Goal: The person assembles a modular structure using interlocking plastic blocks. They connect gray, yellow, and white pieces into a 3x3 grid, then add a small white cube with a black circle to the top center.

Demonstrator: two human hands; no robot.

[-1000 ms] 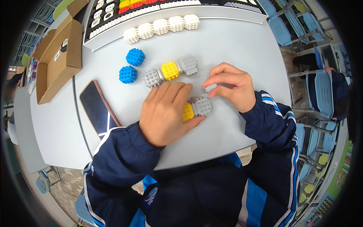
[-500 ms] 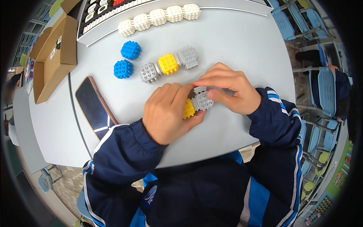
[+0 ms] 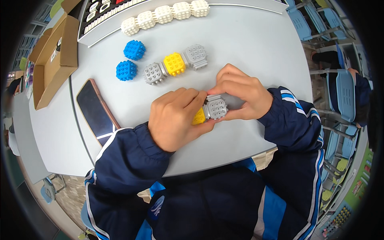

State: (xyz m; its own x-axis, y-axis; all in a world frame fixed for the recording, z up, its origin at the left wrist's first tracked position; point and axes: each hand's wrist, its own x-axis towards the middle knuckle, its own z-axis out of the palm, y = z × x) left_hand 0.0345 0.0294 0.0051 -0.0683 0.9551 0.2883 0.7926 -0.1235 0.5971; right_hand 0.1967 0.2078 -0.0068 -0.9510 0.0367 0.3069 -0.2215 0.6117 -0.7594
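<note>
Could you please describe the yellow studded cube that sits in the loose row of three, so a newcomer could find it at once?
Start at the grey table and find the short row of three studded cubes beyond the left hand and right hand. The yellow cube is the middle one, flanked by a grey cube and another grey cube. Unlike the yellow piece between the hands, nobody touches it.

- Studded cubes, white: five, joined in one row at the table's far edge.
- Studded cubes, blue: two, loose, one beyond the other.
- Studded cubes, grey: three. Two, and, sit in a loose chain on the table; one is held between the hands.
- Studded cubes, yellow: two. One in the middle of the chain, one partly hidden, in the hands.
- Phones: one, dark, face up.
- Cardboard boxes: one, open.
- Hands: two, left hand and right hand.
</note>
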